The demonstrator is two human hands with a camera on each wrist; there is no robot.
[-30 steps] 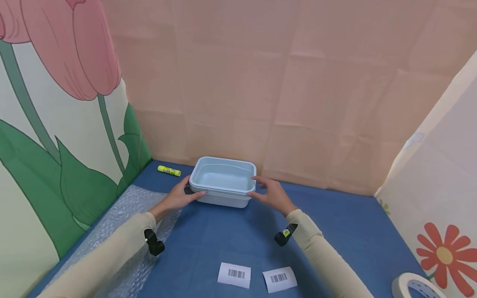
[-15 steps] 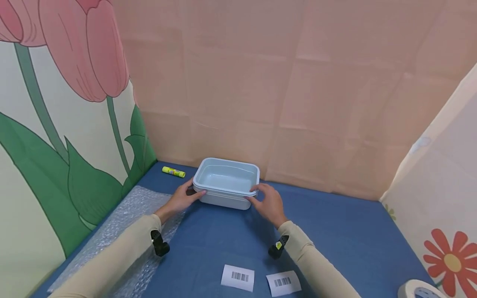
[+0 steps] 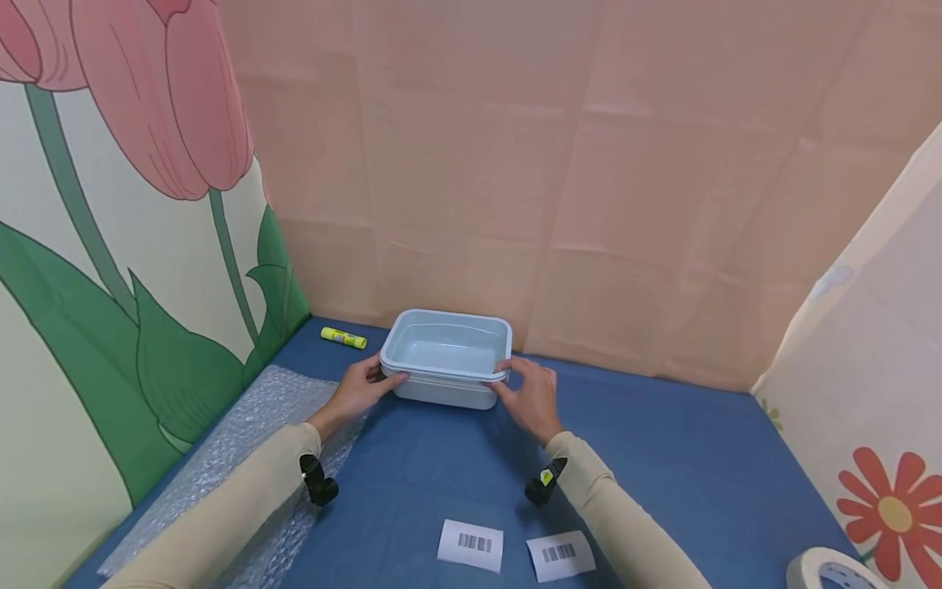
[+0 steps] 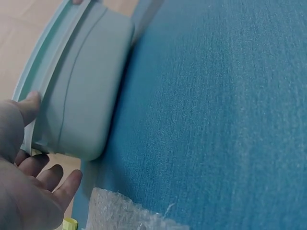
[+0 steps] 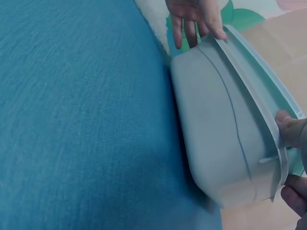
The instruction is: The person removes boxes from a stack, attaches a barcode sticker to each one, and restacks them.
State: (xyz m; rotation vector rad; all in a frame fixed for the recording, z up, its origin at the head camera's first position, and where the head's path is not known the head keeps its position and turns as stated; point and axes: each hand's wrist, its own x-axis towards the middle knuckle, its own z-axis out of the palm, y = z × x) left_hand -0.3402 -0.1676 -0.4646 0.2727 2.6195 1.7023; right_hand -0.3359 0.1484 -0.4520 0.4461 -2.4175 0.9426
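Observation:
A pale blue rectangular plastic food container (image 3: 446,348) stands on the blue cloth by the back wall. Two rims show, one just above the other, as if two pieces are stacked. At its left front corner my left hand (image 3: 358,391) grips the rim, thumb on the front side and fingers round the end. My right hand (image 3: 531,399) pinches the rim at the right front corner. In the left wrist view the left thumb (image 4: 31,106) presses the rim, with the lower fingers spread below. The right wrist view shows the right thumb (image 5: 288,125) on the rim's side.
A yellow-green glue stick (image 3: 343,338) lies left of the container. Bubble wrap (image 3: 283,417) covers the table's left side, under my left forearm. Two barcode labels (image 3: 471,546) (image 3: 561,556) lie near the front. A tape roll (image 3: 805,564) sits at the front right.
My right hand has shifted slightly toward the front right corner, its fingers now closer together on the rim. The left hand keeps its hold. The head view has shifted slightly.

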